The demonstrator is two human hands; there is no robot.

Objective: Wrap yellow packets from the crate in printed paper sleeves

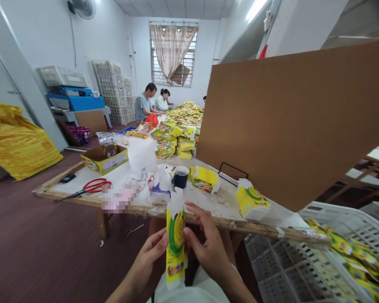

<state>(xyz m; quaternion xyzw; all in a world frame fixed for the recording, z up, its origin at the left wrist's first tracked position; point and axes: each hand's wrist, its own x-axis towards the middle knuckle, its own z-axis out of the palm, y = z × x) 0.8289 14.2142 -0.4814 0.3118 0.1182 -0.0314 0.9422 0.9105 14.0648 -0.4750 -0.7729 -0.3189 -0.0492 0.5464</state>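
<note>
A yellow carton [176, 248] with a green swirl and a white open flap at its top stands upright between my hands, in front of the table's near edge. My left hand [153, 252] grips its left side with thumb and fingers. On the other side, my right hand [206, 240] has its thumb against the carton's right edge, with the index finger raised near the top. Just beyond the carton are a dark mug [180, 177] and a purple-and-white box [160, 193]. A yellow carton [204, 179] lies right of the mug.
Red-handled scissors [96, 185] and an open yellow box [113, 162] lie left. Cartons [166, 145] are stacked farther back. A big brown board [287, 122] rises at right, above a white crate [287, 269] of yellow packets. People sit at the far end.
</note>
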